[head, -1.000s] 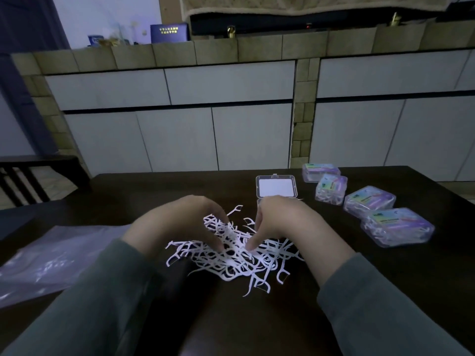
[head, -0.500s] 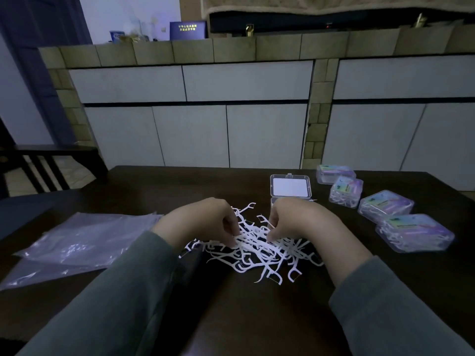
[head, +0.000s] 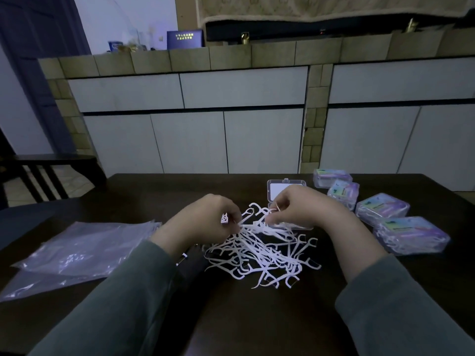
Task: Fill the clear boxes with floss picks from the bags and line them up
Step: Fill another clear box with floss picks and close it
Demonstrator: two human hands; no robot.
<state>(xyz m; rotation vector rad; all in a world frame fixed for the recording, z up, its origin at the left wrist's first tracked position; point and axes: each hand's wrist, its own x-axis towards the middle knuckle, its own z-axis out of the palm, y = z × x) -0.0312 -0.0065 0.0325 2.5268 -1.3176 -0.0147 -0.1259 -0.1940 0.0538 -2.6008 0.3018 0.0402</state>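
Your left hand (head: pixel 205 222) and right hand (head: pixel 303 209) each pinched floss picks (head: pixel 257 253) above the pile, open clear box (head: pixel 286 188) just beyond.

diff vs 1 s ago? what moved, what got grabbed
Both hands lifted off the loose pile of white plastic floss picks. The left hand now pinches a small bunch of picks. The right hand has risen too, with a pick at its fingertips. The camera also shifted, so the scene sits further right in view. Unchanged: the open clear plastic box, the four filled boxes on the right, and the clear plastic bags on the left.
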